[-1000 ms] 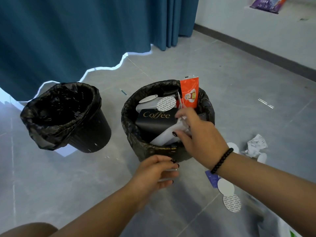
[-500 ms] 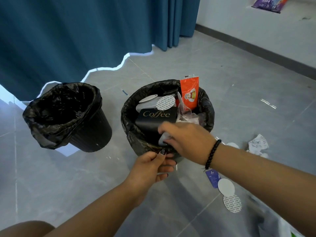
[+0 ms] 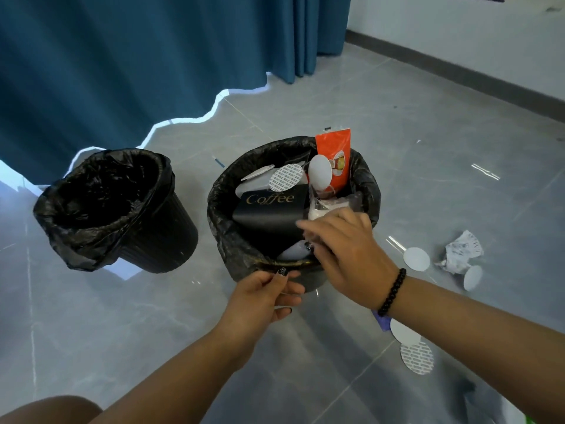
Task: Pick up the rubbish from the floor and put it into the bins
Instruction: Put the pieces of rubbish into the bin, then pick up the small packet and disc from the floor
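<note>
Two black-lined bins are seen on the grey tiled floor [image 3: 397, 123] in front of a blue curtain [image 3: 122, 56]. The left bin [image 3: 91, 240] is tilted and only its dark liner can be made out inside. The right bin [image 3: 363, 175] is filled nearly to the rim: a black cup marked "Coffee" [image 3: 269, 209], a patterned round seal [image 3: 286, 178], a plain white round seal [image 3: 319, 171] and an upright orange sachet [image 3: 334, 148] are held in it. The right hand [image 3: 345, 249], with a black bead bracelet [image 3: 393, 292] on its wrist, is stretched over the near right part of this bin; its fingers are blurred, and whether anything is gripped cannot be told. The left hand [image 3: 263, 296] is placed at the near rim of the same bin, thumb on the liner edge and fingers curled against the outer wall, so the rim appears to be pinched. More rubbish is left on the floor to the right: a crumpled paper [image 3: 463, 250], a white disc [image 3: 416, 259] just beside it, another white disc [image 3: 473, 277] below the paper, a patterned disc [image 3: 416, 358] under the right forearm, and a purple scrap [image 3: 383, 322] partly hidden by the wrist.
</note>
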Demonstrator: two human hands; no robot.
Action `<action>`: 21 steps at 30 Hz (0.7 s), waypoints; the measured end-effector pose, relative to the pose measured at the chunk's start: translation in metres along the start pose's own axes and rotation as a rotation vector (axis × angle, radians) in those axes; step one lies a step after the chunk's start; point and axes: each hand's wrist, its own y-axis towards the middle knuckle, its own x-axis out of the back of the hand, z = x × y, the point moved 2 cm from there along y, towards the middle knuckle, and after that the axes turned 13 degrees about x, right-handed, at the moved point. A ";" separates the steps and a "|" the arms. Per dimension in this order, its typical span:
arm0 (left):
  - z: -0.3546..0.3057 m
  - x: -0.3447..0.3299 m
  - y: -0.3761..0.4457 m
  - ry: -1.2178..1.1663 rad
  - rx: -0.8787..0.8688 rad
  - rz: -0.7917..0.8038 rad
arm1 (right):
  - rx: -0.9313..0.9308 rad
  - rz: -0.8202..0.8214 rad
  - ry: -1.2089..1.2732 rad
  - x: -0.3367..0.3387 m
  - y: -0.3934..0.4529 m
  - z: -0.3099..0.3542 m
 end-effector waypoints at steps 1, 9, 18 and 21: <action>0.000 -0.003 0.001 -0.011 0.008 0.003 | 0.002 -0.051 0.007 0.008 -0.006 0.002; 0.024 -0.054 0.009 0.090 0.116 0.167 | -0.615 -0.117 0.111 0.021 -0.129 -0.029; 0.062 -0.117 0.049 0.084 0.277 0.131 | -1.044 0.691 0.131 -0.029 -0.219 -0.063; 0.076 -0.135 0.065 0.113 0.268 0.030 | -0.969 0.815 0.107 -0.035 -0.219 -0.073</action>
